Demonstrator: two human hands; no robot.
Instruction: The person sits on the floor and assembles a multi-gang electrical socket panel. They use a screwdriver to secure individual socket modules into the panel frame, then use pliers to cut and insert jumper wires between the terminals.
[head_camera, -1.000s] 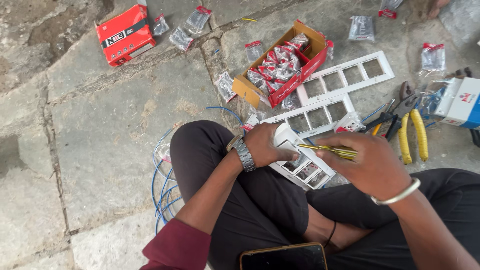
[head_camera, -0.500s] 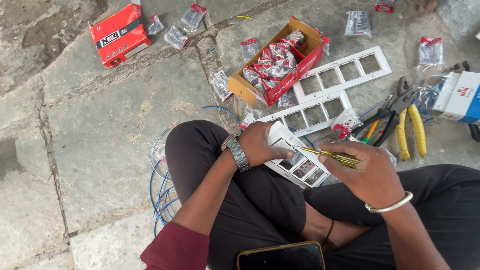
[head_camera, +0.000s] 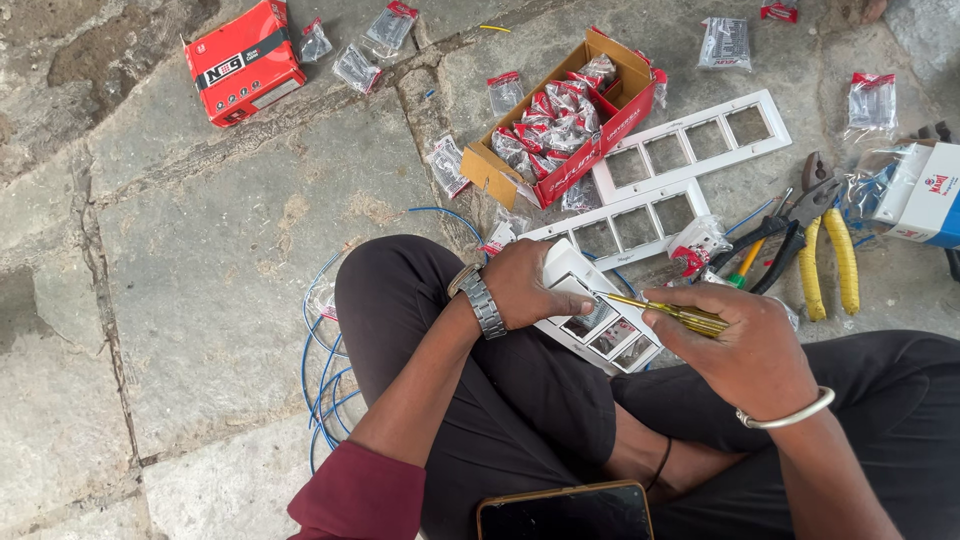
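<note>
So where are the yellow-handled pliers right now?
In the head view the yellow-handled pliers lie on the stone floor at the right, beyond the right hand, between the white slotted frames and a white-and-blue box.

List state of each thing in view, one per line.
left hand: gripping white switch plate, held on lap
right hand: holding yellow screwdriver, tip at plate
open carton: flaps open, full of packets
red box: closed
pliers: lying on floor

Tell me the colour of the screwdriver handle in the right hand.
Translucent yellow; the screwdriver lies gripped in the right hand, clearest in the head view.
</note>
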